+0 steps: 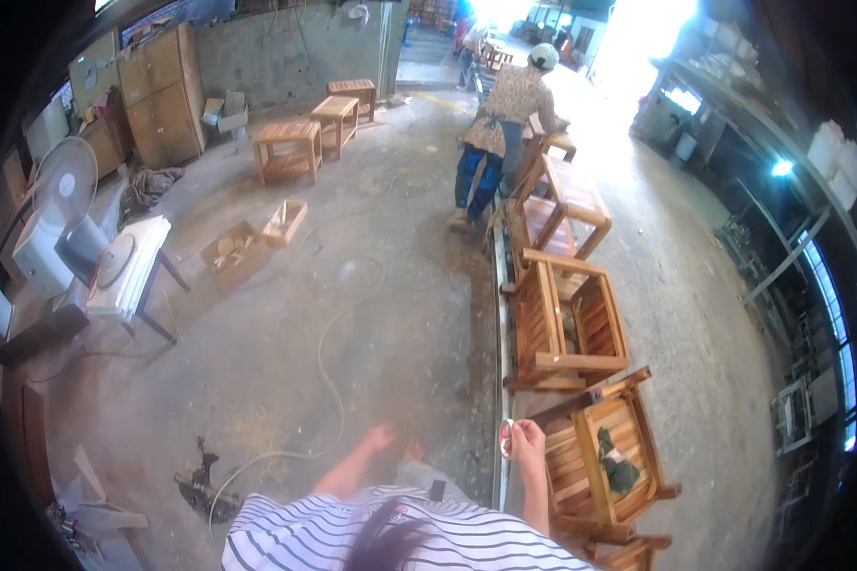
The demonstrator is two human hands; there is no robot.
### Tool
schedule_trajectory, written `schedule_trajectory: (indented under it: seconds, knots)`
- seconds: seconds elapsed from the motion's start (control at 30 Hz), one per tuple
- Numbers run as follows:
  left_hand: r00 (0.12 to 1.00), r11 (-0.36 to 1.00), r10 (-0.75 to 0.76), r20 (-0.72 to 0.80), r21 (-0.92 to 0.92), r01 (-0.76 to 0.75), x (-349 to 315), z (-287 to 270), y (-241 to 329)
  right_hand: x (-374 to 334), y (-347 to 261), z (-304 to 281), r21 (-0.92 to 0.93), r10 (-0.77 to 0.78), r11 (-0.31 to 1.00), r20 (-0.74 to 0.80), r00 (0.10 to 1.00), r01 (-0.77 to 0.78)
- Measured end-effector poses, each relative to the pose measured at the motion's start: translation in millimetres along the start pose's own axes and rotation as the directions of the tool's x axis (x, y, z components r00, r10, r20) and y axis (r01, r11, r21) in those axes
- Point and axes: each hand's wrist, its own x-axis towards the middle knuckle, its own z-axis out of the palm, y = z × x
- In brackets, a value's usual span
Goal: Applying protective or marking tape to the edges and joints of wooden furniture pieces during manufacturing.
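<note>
Probably tape (506, 441) in right fingers (526, 436)

From the left hand (381, 438), floor (405, 324) lies open toward twelve o'clock; a hose (326, 360) curves across nine to eleven; from the right hand (528, 442), a wooden frame (545, 309) obstructs one o'clock, a slatted wooden piece (572, 464) three.

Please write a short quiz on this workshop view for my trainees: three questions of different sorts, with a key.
1. Multiple choice. The small pale ring is held by:
a) the left hand
b) the right hand
c) neither hand

2. True or false? A dark green bundle lies on a slatted wooden piece.

3. Fill in the blank. The fan stands toward the ____ edge of the picture.

Key: 1. b; 2. true; 3. left.
</note>
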Motion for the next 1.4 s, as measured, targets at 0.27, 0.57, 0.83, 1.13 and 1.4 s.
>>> schedule_trajectory:
  seconds: [0.27, 0.57, 0.83, 1.13, 1.4]
  knots:
    - [0.843, 0.848, -0.521, -0.131, -0.188, 0.495, -89, -68, -126, 106, -69, 53, -0.035, -0.039, 0.998, 0.26, 0.965, 0.05]
    - [0.962, 0.836, -0.272, 0.028, 0.502, 0.222, 21, -190, -109, 231, -134, 98, -0.023, -0.053, 0.998, 0.202, 0.978, 0.059]
    - [0.973, 0.994, 0.019, 0.231, 0.103, -0.044, 319, -239, 58, 233, -166, 88, 0.069, -0.008, 0.998, -0.055, 0.998, 0.012]
    - [0.933, 0.951, 0.308, 0.185, -0.039, -0.306, 449, -222, 411, 274, -133, 5, 0.292, 0.139, 0.956, -0.414, 0.899, -0.013]
    - [0.91, 0.974, 0.219, 0.351, -0.027, -0.224, 449, -166, 385, 345, -153, -70, 0.35, 0.164, 0.936, -0.538, 0.826, 0.042]
